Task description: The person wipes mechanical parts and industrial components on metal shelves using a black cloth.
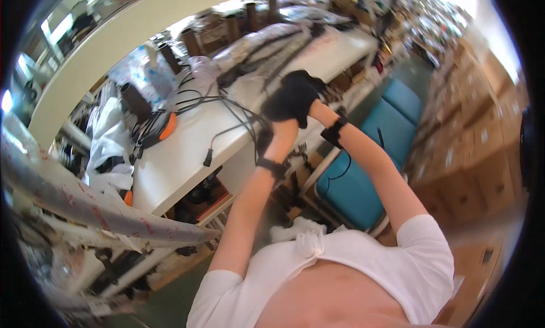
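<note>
Both of my hands look covered by black gloves and meet above the front edge of a white workbench [170, 174]. My left hand [279, 104] is blurred and partly overlaps my right hand [303, 87]. Black cables [230, 99] run across the bench up to my left hand, and some hang over the edge below it. One cable ends in a black connector [208, 157] near the front edge. My fingers and anything between them cannot be made out against the dark gloves. A black strap [272, 167] circles my left wrist, and another strap [334, 131] my right.
An orange-and-black tool [159, 132] lies among coiled cable. Brown cardboard tubes [135, 101] stand along the back, beside plastic-wrapped long parts [259, 40]. A blue padded seat [370, 157] stands right, before stacked cardboard boxes [464, 157]. A plastic-wrapped pole [106, 213] crosses the left.
</note>
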Action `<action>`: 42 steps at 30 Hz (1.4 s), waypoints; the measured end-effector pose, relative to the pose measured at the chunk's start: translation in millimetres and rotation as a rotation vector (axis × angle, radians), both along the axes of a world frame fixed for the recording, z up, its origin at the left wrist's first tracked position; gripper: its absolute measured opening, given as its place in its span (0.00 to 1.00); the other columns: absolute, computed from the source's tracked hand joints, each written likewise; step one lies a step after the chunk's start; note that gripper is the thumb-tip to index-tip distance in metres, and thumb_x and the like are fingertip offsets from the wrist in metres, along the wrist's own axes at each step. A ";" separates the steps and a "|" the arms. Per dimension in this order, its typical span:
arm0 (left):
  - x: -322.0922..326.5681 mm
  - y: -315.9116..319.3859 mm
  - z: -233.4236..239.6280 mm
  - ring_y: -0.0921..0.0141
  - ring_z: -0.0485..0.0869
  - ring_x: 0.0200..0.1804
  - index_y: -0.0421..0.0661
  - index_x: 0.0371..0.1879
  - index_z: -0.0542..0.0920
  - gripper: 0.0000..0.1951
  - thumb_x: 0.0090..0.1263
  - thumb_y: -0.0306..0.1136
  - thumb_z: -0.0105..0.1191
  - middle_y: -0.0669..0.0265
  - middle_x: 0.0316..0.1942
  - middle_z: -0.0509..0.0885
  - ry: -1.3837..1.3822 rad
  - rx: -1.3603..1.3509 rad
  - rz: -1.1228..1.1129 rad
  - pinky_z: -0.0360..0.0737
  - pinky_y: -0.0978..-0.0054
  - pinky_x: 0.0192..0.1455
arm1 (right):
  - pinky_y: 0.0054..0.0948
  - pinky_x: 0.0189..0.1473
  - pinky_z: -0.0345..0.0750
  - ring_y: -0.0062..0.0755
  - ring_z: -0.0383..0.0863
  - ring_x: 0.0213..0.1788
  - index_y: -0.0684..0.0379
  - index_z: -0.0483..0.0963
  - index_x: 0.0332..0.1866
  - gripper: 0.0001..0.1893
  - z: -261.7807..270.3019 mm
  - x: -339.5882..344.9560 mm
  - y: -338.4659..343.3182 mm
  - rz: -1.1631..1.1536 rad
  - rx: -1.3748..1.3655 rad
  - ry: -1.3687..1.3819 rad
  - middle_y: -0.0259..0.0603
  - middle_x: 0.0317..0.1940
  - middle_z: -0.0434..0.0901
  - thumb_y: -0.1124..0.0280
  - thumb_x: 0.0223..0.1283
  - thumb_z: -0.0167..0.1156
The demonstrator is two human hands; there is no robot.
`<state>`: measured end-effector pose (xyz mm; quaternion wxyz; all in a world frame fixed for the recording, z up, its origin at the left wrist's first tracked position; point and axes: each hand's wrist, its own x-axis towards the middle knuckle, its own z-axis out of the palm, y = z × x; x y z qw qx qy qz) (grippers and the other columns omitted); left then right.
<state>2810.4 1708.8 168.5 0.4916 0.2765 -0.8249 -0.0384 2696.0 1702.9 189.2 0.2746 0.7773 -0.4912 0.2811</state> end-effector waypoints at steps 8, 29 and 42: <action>5.2 16.1 4.1 0.59 0.75 0.32 0.39 0.30 0.75 0.06 0.53 0.24 0.51 0.54 0.28 0.76 0.431 0.354 -0.090 0.71 0.67 0.33 | 0.36 0.41 0.70 0.44 0.73 0.37 0.58 0.73 0.32 0.12 12.9 -25.4 -27.5 0.448 0.301 0.132 0.46 0.31 0.74 0.65 0.39 0.59; -17.2 4.7 -17.2 0.55 0.74 0.38 0.42 0.32 0.77 0.15 0.41 0.26 0.58 0.56 0.33 0.77 0.503 -0.048 0.074 0.71 0.62 0.41 | 0.39 0.53 0.62 0.50 0.66 0.50 0.62 0.71 0.42 0.16 -39.9 -69.1 -29.5 0.477 0.214 -0.076 0.53 0.42 0.71 0.68 0.47 0.57; -28.9 -24.4 -32.1 0.54 0.72 0.45 0.42 0.38 0.74 0.17 0.48 0.35 0.53 0.50 0.37 0.75 0.424 -0.454 0.202 0.65 0.51 0.49 | 0.39 0.51 0.63 0.51 0.66 0.47 0.63 0.71 0.38 0.13 -78.4 -122.1 -61.0 0.328 0.108 0.082 0.53 0.39 0.70 0.68 0.46 0.57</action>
